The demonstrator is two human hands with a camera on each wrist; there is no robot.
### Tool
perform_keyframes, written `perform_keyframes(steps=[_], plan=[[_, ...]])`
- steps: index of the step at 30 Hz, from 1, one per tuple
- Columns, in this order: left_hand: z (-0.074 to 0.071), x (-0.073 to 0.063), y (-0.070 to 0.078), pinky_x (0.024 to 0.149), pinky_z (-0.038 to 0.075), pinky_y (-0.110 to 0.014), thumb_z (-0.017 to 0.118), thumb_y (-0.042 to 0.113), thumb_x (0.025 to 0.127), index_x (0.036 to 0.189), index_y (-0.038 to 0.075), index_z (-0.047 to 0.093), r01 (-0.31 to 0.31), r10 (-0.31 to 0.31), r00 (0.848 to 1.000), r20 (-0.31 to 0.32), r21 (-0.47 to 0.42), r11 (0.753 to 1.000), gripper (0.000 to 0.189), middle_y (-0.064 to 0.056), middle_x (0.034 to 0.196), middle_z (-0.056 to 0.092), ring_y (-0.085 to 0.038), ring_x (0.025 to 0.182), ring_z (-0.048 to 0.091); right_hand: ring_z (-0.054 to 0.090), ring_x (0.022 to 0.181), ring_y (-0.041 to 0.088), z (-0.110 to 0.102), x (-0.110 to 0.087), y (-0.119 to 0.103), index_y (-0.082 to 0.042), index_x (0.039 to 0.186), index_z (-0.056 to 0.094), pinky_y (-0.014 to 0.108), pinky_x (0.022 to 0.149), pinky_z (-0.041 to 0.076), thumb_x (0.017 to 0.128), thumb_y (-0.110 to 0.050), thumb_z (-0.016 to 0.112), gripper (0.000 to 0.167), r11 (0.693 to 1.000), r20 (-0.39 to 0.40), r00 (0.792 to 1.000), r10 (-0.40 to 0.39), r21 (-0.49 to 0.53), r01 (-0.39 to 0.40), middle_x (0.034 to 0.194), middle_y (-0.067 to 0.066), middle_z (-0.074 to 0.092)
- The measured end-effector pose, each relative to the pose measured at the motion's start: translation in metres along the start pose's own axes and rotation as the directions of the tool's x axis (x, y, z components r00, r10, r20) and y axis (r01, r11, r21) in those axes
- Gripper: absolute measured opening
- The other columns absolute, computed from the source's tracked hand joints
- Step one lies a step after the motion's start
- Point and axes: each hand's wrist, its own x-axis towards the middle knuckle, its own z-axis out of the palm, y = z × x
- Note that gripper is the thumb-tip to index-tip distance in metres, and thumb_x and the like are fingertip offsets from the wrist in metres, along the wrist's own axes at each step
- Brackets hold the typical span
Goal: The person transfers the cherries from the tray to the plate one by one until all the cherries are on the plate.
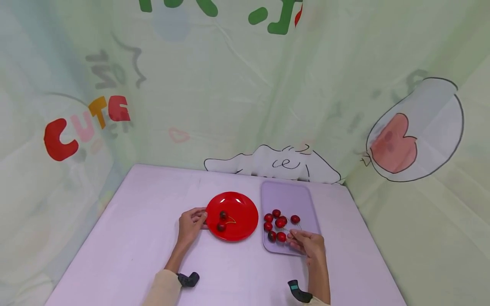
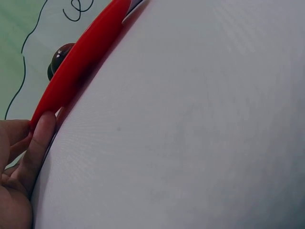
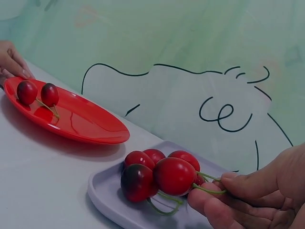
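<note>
My left hand (image 1: 190,225) pinches the left rim of a red plate (image 1: 245,214), thumb above and fingers beneath. Two dark red cherries (image 3: 27,92) with joined green stems lie on this plate. In the left wrist view, the plate (image 2: 90,52) appears edge-on. Over the lower part of a lilac tray (image 1: 289,193), my right hand (image 1: 311,245) pinches green cherry stems (image 3: 209,190) between thumb and fingers. A red cherry (image 3: 174,176) hangs from the pinched stems. Several other cherries (image 1: 269,217) sit close together on the tray, partly hidden behind it in the right wrist view.
Plate and tray stand side by side on a pale table (image 1: 153,199), with a narrow gap between them. A printed curtain (image 1: 237,106) rises behind the table and at both sides. Black wrist mounts (image 1: 188,279) are strapped to both forearms.
</note>
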Motion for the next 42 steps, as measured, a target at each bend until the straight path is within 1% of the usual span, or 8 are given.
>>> perform_keyframes(steps=[7, 11, 20, 25, 28, 31, 36, 42], plan=[[0.002, 0.001, -0.006, 0.071, 0.064, -0.016, 0.072, 0.008, 0.105, 0.132, -0.001, 0.075, -0.004, 0.004, 1.000, 0.001, 0.025, 1.000, 0.029, -0.023, 0.116, 0.081, -0.024, 0.081, 0.083, 0.083, 0.073, 0.015, 0.005, 0.007, 0.005, 0.006, 0.117, 0.081, 0.024, 0.071, 0.068, 0.104, -0.009, 0.074, 0.021, 0.994, -0.023, 0.999, -0.032, 0.101, 0.034, 0.085, 0.002, 0.084], [0.000, 0.001, -0.004, 0.070, 0.064, -0.016, 0.073, 0.007, 0.104, 0.132, -0.001, 0.075, -0.005, 0.005, 1.000, 0.000, 0.013, 1.000, 0.028, -0.023, 0.115, 0.081, -0.024, 0.080, 0.083, 0.083, 0.073, 0.015, 0.011, 0.003, -0.001, 0.006, 0.117, 0.081, 0.024, 0.072, 0.068, 0.104, -0.010, 0.074, 0.022, 0.994, -0.018, 0.999, -0.041, 0.101, 0.042, 0.085, 0.002, 0.084], [0.000, 0.000, -0.001, 0.070, 0.064, -0.017, 0.072, 0.006, 0.105, 0.132, -0.001, 0.075, 0.005, -0.005, 1.000, 0.001, 0.004, 1.000, 0.028, -0.024, 0.117, 0.080, -0.020, 0.079, 0.082, 0.082, 0.073, 0.015, 0.025, -0.006, -0.012, 0.014, 0.130, 0.072, 0.025, 0.074, 0.068, 0.105, -0.009, 0.073, 0.034, 0.995, -0.003, 0.999, -0.041, 0.095, 0.041, 0.086, 0.004, 0.083], [0.001, 0.001, -0.004, 0.067, 0.065, -0.019, 0.071, 0.003, 0.105, 0.129, -0.003, 0.076, 0.001, -0.001, 1.000, 0.000, -0.028, 1.000, 0.026, -0.026, 0.114, 0.080, -0.017, 0.076, 0.081, 0.081, 0.069, 0.014, 0.032, -0.007, -0.013, 0.017, 0.127, 0.071, 0.023, 0.071, 0.068, 0.104, -0.003, 0.072, 0.031, 0.990, 0.002, 0.997, -0.071, 0.125, 0.070, 0.085, 0.006, 0.083], [0.002, 0.002, -0.005, 0.066, 0.065, -0.019, 0.071, 0.003, 0.105, 0.128, -0.003, 0.076, 0.006, -0.006, 1.000, 0.001, -0.043, 0.999, 0.025, -0.025, 0.114, 0.079, -0.018, 0.076, 0.081, 0.081, 0.068, 0.014, 0.035, -0.008, -0.013, 0.017, 0.123, 0.074, 0.024, 0.070, 0.068, 0.104, -0.001, 0.071, 0.026, 0.987, 0.008, 0.996, -0.087, 0.138, 0.085, 0.083, 0.006, 0.083], [0.003, 0.002, -0.006, 0.067, 0.065, -0.019, 0.071, 0.003, 0.105, 0.129, -0.003, 0.076, 0.010, -0.010, 1.000, 0.000, -0.030, 0.999, 0.026, -0.025, 0.115, 0.080, -0.022, 0.078, 0.082, 0.081, 0.068, 0.014, 0.039, -0.009, -0.014, 0.015, 0.120, 0.076, 0.024, 0.070, 0.068, 0.103, -0.002, 0.072, 0.023, 0.987, 0.015, 0.996, -0.087, 0.140, 0.084, 0.082, 0.005, 0.082], [0.003, 0.002, -0.005, 0.068, 0.065, -0.018, 0.071, 0.005, 0.105, 0.130, -0.003, 0.075, -0.005, 0.005, 1.000, -0.004, -0.005, 1.000, 0.027, -0.024, 0.116, 0.080, -0.026, 0.080, 0.083, 0.081, 0.068, 0.015, 0.048, -0.009, -0.016, 0.016, 0.121, 0.075, 0.025, 0.071, 0.068, 0.103, -0.002, 0.072, 0.025, 0.986, 0.030, 0.996, -0.089, 0.144, 0.084, 0.082, 0.006, 0.082], [0.001, 0.002, -0.003, 0.068, 0.065, -0.019, 0.072, 0.005, 0.105, 0.130, -0.002, 0.076, -0.008, 0.008, 1.000, -0.002, -0.001, 1.000, 0.026, -0.024, 0.115, 0.080, -0.024, 0.079, 0.082, 0.080, 0.067, 0.012, 0.058, -0.004, -0.012, 0.018, 0.129, 0.070, 0.022, 0.069, 0.067, 0.104, -0.005, 0.072, 0.034, 0.988, 0.048, 0.995, -0.089, 0.129, 0.082, 0.084, 0.007, 0.082]])
